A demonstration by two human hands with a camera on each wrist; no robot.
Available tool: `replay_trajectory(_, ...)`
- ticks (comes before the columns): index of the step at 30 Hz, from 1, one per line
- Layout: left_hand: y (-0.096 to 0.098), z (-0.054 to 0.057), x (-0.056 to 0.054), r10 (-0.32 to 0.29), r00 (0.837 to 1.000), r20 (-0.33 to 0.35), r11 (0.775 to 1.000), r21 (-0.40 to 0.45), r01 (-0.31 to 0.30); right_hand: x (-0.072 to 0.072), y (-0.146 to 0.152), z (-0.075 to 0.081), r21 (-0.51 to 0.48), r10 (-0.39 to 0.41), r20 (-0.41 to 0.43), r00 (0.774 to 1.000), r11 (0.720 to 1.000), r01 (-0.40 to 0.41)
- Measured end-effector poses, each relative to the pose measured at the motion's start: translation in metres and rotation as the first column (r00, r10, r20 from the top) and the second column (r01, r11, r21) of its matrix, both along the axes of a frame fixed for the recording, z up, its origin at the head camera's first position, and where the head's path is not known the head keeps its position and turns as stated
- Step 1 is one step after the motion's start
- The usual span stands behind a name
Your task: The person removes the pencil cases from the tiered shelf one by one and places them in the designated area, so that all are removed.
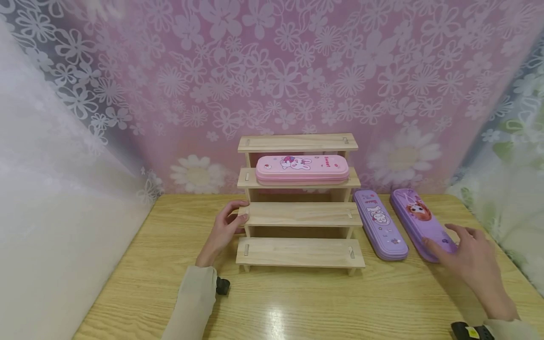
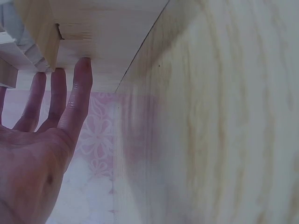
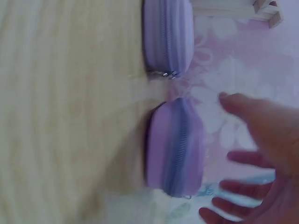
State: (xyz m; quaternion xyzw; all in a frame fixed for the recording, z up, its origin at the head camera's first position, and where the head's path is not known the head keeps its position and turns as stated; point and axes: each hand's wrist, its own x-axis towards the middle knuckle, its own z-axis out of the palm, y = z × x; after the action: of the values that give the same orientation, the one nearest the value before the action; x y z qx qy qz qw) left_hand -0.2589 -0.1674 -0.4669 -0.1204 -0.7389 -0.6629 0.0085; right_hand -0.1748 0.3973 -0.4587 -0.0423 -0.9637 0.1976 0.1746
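Observation:
A four-step wooden display rack (image 1: 297,215) stands on the table. A pink pencil case (image 1: 301,170) with a bunny picture lies on its second step from the top. My left hand (image 1: 225,226) holds the rack's left end at the third step, thumb and index finger at the board's end; in the left wrist view, its other fingertips meet the wood. To the right lie a lilac pencil case (image 1: 380,224) with a white character and a purple pencil case (image 1: 420,222) with a girl picture. Over the purple case's near end hovers my right hand (image 1: 473,255), fingers spread.
The wooden-grain table (image 1: 272,297) carries the rack. Behind it hangs a pink curtain with white flowers (image 1: 276,85). Pale fabric (image 1: 55,189) borders the left side, and a green leafy cloth (image 1: 514,189) the right. The lilac case lies right beside the rack.

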Motion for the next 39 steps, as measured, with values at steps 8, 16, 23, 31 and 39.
replay_trajectory(8,0.001,0.001,0.0,0.003,1.0,0.001,1.0,0.002,-0.003,-0.012,-0.031,0.016,-0.023,0.262,-0.353,0.898,0.957,-0.288)
replay_trajectory(16,0.0,0.0,-0.001,-0.004,1.0,-0.006,1.0,0.002,0.004,-0.025,-0.065,0.037,-0.011,0.315,-0.338,0.887,0.941,-0.339)
replay_trajectory(23,0.0,-0.001,-0.002,-0.001,1.0,0.003,1.0,0.004,0.001,-0.036,-0.088,0.054,-0.018,0.384,-0.345,0.856,0.909,-0.416)
replay_trajectory(31,0.0,-0.003,-0.002,0.004,1.0,0.002,1.0,0.001,-0.004,-0.048,-0.106,0.064,0.023,0.439,-0.434,0.787,0.878,-0.477)
replay_trajectory(39,0.001,-0.001,-0.001,0.011,1.0,-0.004,1.0,0.007,-0.011,-0.055,-0.122,0.069,-0.017,0.433,-0.398,0.809,0.878,-0.478)
